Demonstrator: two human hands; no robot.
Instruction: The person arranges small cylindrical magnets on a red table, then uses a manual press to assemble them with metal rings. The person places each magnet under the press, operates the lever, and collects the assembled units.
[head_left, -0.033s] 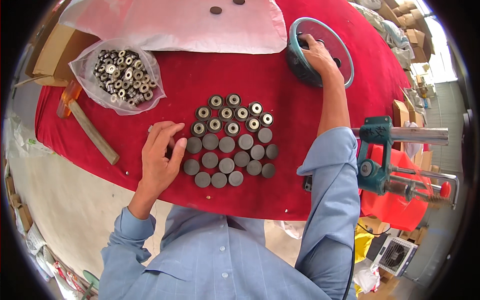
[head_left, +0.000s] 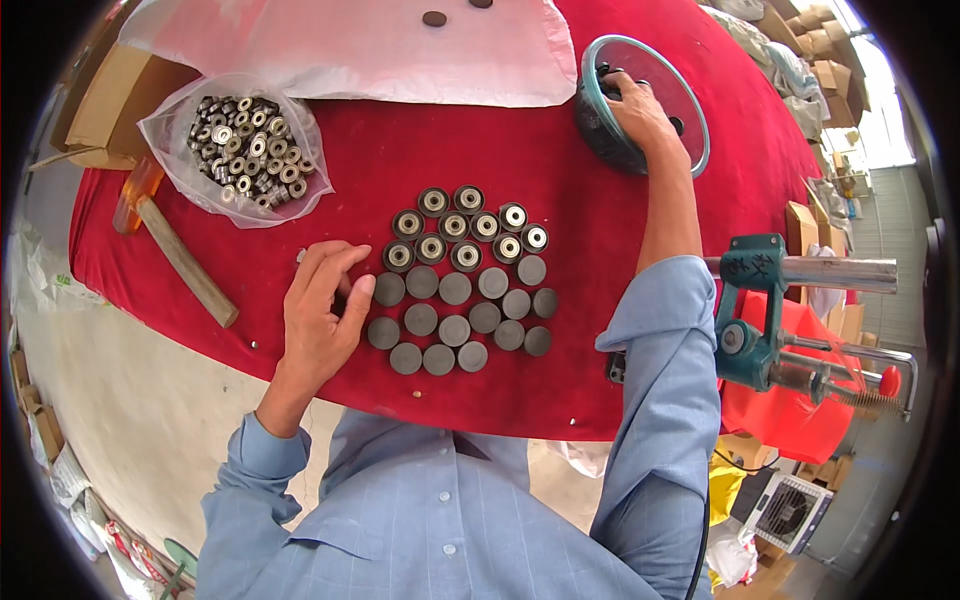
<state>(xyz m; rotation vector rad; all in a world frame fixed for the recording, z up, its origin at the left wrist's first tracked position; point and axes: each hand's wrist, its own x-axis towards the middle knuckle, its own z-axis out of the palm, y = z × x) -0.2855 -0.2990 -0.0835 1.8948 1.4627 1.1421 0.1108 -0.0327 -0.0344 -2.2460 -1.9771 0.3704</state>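
Note:
Rows of small round parts lie on the red cloth (head_left: 600,330): ringed bearings with shiny centres (head_left: 465,225) at the back, plain dark grey discs (head_left: 455,320) in front. My left hand (head_left: 322,312) rests flat on the cloth at the left side of these rows, its fingertips touching the leftmost discs, nothing held in it. My right hand (head_left: 640,112) reaches into a dark bowl with a teal rim (head_left: 690,120) at the back right. Its fingers are hidden inside the bowl, so whether they hold anything cannot be seen.
A clear plastic bag of bearings (head_left: 240,145) lies at the back left beside a wooden-handled hammer (head_left: 185,265). A pink plastic sheet (head_left: 360,45) covers the far side. A teal clamp tool with a steel bar (head_left: 765,310) stands at the table's right edge. Cardboard boxes (head_left: 105,100) are at the left.

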